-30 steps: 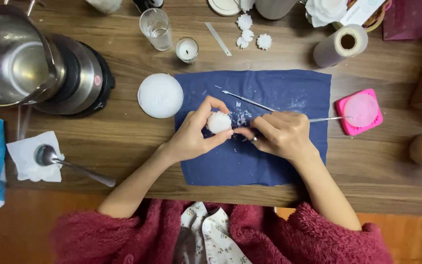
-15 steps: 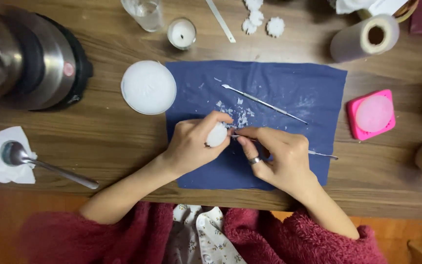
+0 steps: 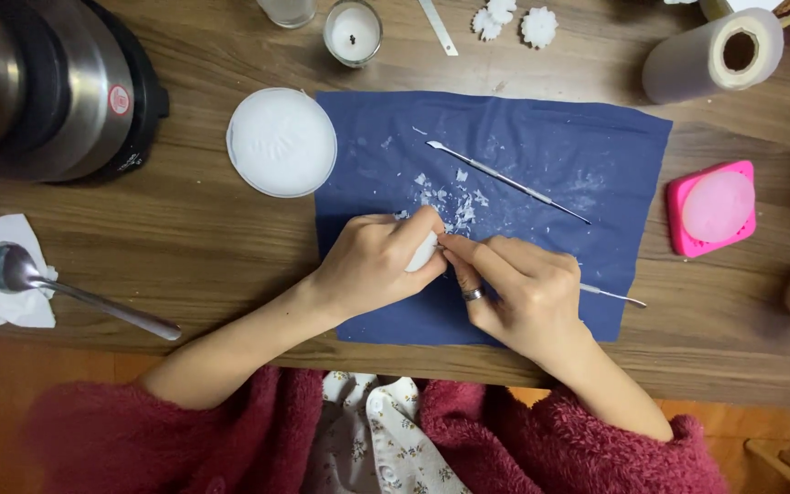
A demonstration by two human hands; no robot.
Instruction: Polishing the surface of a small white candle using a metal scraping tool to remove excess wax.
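Landmark: the blue cloth point(image 3: 550, 119) on the wooden table point(image 3: 185, 247).
Left hand: your left hand point(image 3: 372, 265) is over the near-left part of the cloth, fingers curled closed around a small white wax piece point(image 3: 421, 253).
Right hand: your right hand point(image 3: 518, 288), just right of it, pinches a thin metal tool point(image 3: 610, 294); its tip touches the wax piece.
Shavings: white flakes point(image 3: 454, 197) lie on the cloth, just beyond your hands.
Second tool: a metal pick point(image 3: 505, 181) lies across the cloth's middle.
Left of cloth: a round white disc point(image 3: 282, 142).
Right of cloth: a pink mould point(image 3: 713, 208).

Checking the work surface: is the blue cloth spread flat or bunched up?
Spread flat. The blue cloth lies open on the wooden table, corners out, with white shavings scattered on it.
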